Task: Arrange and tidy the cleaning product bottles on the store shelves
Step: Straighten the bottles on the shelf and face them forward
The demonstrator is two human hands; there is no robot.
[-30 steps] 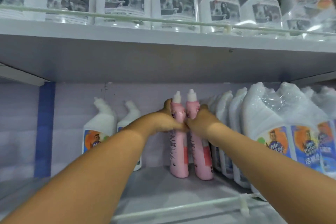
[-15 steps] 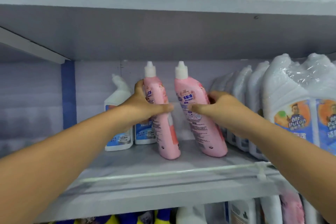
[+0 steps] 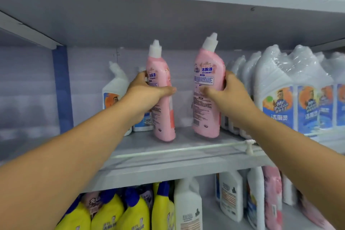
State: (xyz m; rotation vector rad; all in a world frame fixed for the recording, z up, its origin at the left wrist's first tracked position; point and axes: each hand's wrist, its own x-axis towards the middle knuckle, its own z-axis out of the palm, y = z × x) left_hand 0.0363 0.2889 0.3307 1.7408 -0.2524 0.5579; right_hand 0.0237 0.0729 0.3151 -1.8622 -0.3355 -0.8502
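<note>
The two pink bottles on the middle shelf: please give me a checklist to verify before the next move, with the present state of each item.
1. Left hand grip on the left pink bottle: ok, fingers wrap its body.
2. Right hand grip on the right pink bottle: ok.
3. Bottles apart from each other: ok, a clear gap between them.
4. Bottles upright: not ok, both lean.
5. Bases resting on the shelf: cannot tell.
6. Labels facing front: not ok for the left one, turned sideways; the right shows fine print and a barcode.
</note>
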